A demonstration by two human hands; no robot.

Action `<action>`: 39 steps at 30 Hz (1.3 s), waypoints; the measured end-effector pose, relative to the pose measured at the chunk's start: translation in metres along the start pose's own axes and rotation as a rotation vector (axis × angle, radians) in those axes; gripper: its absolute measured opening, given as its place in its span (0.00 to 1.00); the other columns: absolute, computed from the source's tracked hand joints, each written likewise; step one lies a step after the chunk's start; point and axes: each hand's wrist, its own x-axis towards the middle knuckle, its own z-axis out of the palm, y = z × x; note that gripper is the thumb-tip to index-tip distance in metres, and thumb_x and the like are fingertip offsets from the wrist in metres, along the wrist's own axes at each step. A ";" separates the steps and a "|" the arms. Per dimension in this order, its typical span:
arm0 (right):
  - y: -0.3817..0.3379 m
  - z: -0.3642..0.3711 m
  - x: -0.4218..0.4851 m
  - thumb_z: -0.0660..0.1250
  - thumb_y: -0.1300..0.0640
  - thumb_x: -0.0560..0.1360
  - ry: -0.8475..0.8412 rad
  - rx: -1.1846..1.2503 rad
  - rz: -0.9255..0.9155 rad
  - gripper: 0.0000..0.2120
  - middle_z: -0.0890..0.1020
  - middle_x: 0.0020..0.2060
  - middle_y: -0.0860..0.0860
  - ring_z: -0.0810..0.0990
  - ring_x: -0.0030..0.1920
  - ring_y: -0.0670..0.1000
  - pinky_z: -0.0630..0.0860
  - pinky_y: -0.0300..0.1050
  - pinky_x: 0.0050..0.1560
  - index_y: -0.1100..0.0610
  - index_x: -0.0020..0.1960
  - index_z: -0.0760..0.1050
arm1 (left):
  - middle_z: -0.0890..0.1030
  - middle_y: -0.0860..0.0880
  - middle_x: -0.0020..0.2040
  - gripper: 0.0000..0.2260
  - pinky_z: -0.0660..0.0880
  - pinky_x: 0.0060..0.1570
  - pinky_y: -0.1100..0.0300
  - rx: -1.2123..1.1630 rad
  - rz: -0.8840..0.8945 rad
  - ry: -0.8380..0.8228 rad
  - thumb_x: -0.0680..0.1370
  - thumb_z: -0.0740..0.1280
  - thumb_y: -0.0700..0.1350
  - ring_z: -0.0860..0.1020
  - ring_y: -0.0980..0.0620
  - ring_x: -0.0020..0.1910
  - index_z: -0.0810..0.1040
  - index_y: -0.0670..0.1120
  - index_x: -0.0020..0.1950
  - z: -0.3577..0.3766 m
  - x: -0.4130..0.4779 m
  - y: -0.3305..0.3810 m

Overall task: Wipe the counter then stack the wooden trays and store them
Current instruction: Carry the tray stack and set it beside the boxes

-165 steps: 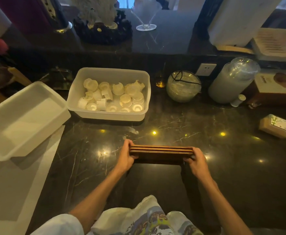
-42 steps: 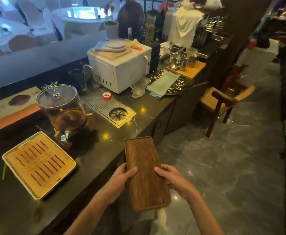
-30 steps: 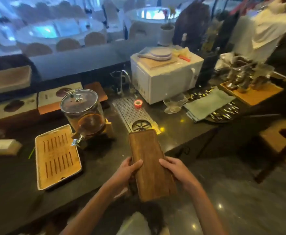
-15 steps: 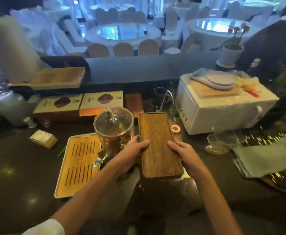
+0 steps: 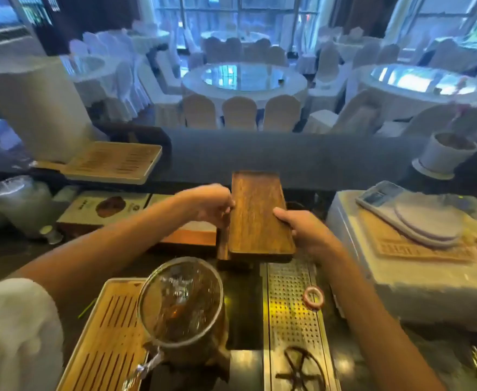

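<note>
A stack of dark wooden trays (image 5: 258, 215) hangs lengthwise above the back of the dark counter (image 5: 244, 314), its far end near the raised ledge (image 5: 288, 156). My left hand (image 5: 210, 204) grips the stack's left long edge. My right hand (image 5: 302, 231) holds the right long edge nearer to me. The stack's lower layers show only at the left side and the near end.
A glass drink dispenser (image 5: 182, 303) stands close in front, beside a slatted bamboo tray (image 5: 101, 342). A perforated metal drain tray (image 5: 291, 314) with an orange ring (image 5: 313, 297) lies to its right. Right: a white appliance (image 5: 406, 266). Boxes (image 5: 110, 207) sit left.
My hands have carried the stack forward, over the dispenser, toward the back ledge. The view has tilted up and moved closer to the counter.
</note>
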 end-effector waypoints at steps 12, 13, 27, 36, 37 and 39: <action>0.079 0.043 0.197 0.66 0.50 0.80 0.168 -0.268 0.211 0.24 0.81 0.60 0.60 0.81 0.59 0.61 0.80 0.53 0.57 0.64 0.70 0.70 | 0.80 0.43 0.48 0.07 0.78 0.47 0.49 -0.166 -0.275 0.128 0.80 0.60 0.45 0.79 0.44 0.49 0.77 0.45 0.51 -0.008 0.161 -0.071; 0.088 0.044 0.206 0.66 0.51 0.80 0.173 -0.254 0.226 0.23 0.83 0.56 0.59 0.82 0.56 0.60 0.80 0.52 0.54 0.64 0.69 0.72 | 0.80 0.44 0.46 0.07 0.77 0.45 0.50 -0.198 -0.292 0.128 0.80 0.59 0.45 0.79 0.46 0.46 0.76 0.46 0.48 -0.008 0.168 -0.077; 0.131 0.059 0.249 0.63 0.52 0.81 0.316 -0.377 0.137 0.16 0.83 0.45 0.47 0.80 0.42 0.45 0.71 0.38 0.39 0.55 0.66 0.76 | 0.77 0.42 0.56 0.15 0.71 0.49 0.52 -0.229 -0.311 0.179 0.79 0.59 0.44 0.75 0.46 0.51 0.71 0.43 0.64 0.010 0.228 -0.121; 0.132 0.066 0.244 0.61 0.52 0.82 0.354 -0.682 0.080 0.14 0.73 0.62 0.58 0.78 0.59 0.57 0.75 0.55 0.63 0.59 0.61 0.77 | 0.75 0.46 0.52 0.14 0.71 0.54 0.50 -0.235 -0.290 0.199 0.79 0.59 0.44 0.74 0.48 0.50 0.67 0.46 0.64 0.012 0.237 -0.124; 0.130 0.065 0.246 0.61 0.52 0.82 0.342 -0.677 0.090 0.14 0.73 0.62 0.58 0.78 0.59 0.57 0.76 0.56 0.62 0.59 0.60 0.77 | 0.75 0.47 0.51 0.12 0.70 0.53 0.50 -0.243 -0.278 0.200 0.79 0.59 0.44 0.75 0.48 0.49 0.67 0.47 0.63 0.012 0.238 -0.125; 0.129 0.065 0.250 0.62 0.52 0.81 0.325 -0.639 0.114 0.13 0.74 0.62 0.57 0.79 0.59 0.58 0.77 0.57 0.62 0.59 0.60 0.78 | 0.75 0.49 0.49 0.10 0.70 0.50 0.51 -0.260 -0.257 0.205 0.79 0.59 0.44 0.75 0.50 0.47 0.67 0.49 0.61 0.012 0.240 -0.128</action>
